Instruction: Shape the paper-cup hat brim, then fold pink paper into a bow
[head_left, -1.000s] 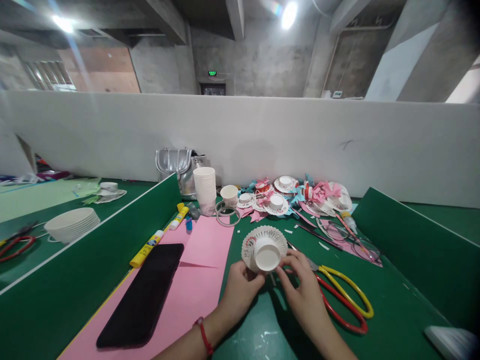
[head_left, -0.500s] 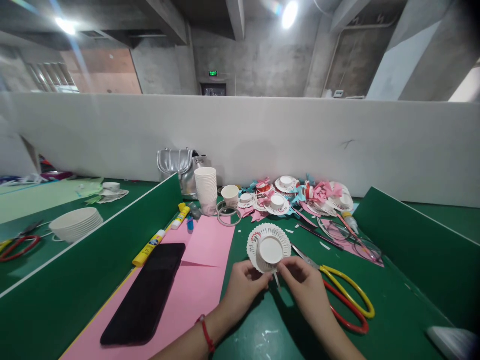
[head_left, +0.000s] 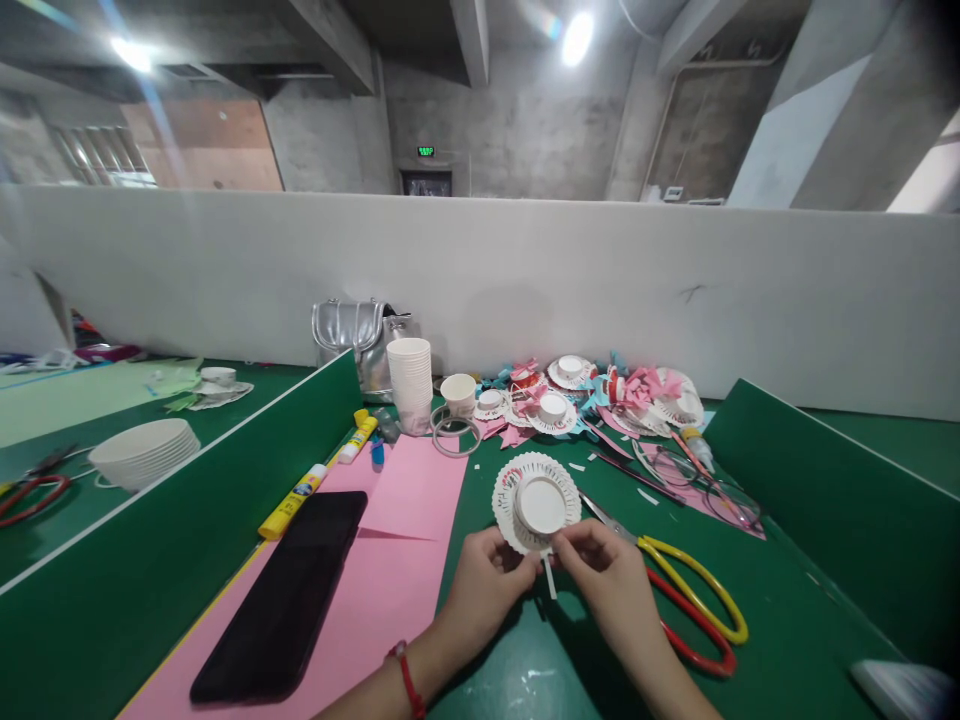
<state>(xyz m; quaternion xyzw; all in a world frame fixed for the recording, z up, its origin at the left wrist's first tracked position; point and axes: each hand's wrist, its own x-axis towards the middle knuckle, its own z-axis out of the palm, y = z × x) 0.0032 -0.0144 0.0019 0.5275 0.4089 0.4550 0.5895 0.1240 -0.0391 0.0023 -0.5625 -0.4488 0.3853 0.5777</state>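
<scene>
A white paper cup (head_left: 541,504), its rim cut into a flared, scalloped ring of strips, is held bottom-up above the green table. My left hand (head_left: 491,580) pinches the lower left of that ring between thumb and fingers. On the lower right, my right hand (head_left: 600,560) grips the edge with thumb and forefinger. One narrow strip (head_left: 550,580) hangs down between the two hands. Scissors with red and yellow handles (head_left: 694,610) lie just right of my right hand, blades toward the cup.
Left of my hands are pink paper (head_left: 397,590), a black phone (head_left: 285,600) and glue sticks (head_left: 292,500). Behind stand stacked paper cups (head_left: 409,385), rolls of tape (head_left: 456,436) and a pile of cut-paper cup pieces (head_left: 555,410). Glasses (head_left: 705,485) lie right. Green dividers (head_left: 840,500) flank the space.
The cup has turned slightly in my fingers, and the hanging strip now points more plainly downward. Both hands stay nearly in place. The view has shifted a little.
</scene>
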